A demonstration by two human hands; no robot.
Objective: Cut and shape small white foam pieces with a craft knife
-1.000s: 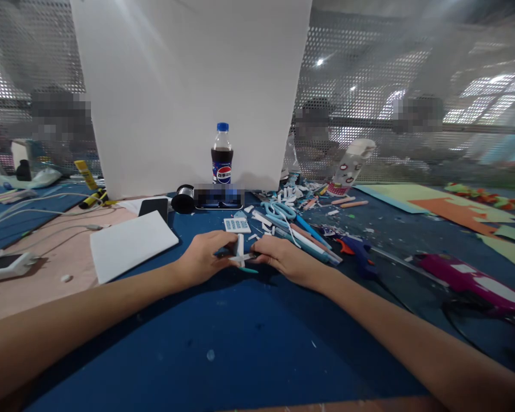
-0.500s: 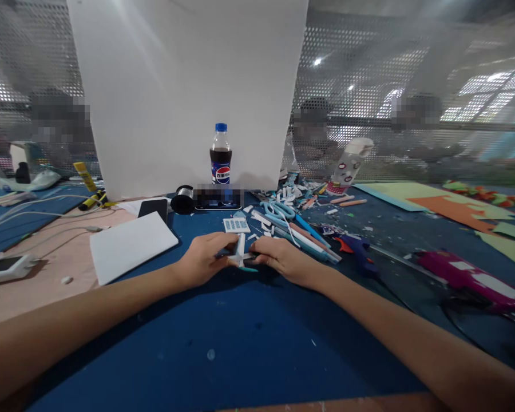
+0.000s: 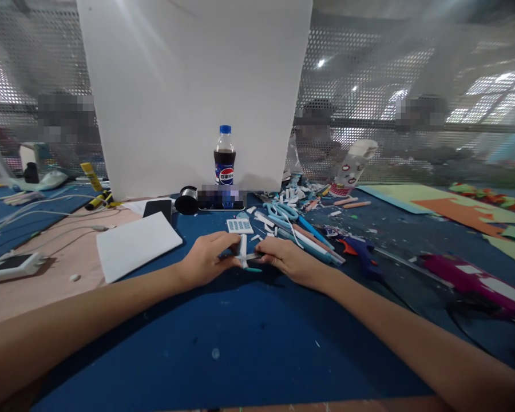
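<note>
Near the middle of the blue mat (image 3: 214,366), my left hand (image 3: 206,258) is closed on a small white strip-like piece (image 3: 243,247), which stands upright between thumb and fingers. My right hand (image 3: 292,260) pinches a thin grey blade-like tool (image 3: 254,256), its tip touching or just beside the white piece. Most of that tool is hidden by my fingers. Just under the white piece shows a narrow teal strip (image 3: 253,269). Beyond my hands lies a white card with blue marks (image 3: 240,226).
Light-blue scissors (image 3: 281,212), pens and paper scraps lie behind my right hand. A blue glue gun (image 3: 363,254) and a magenta tool (image 3: 476,280) are at right. Left are a white sheet (image 3: 137,246) and cables. A cola bottle (image 3: 225,157) stands before a white board (image 3: 193,86).
The whole view has shifted slightly, so everything appears a little further right. Both hands keep their grips, with hardly any visible movement between them.
</note>
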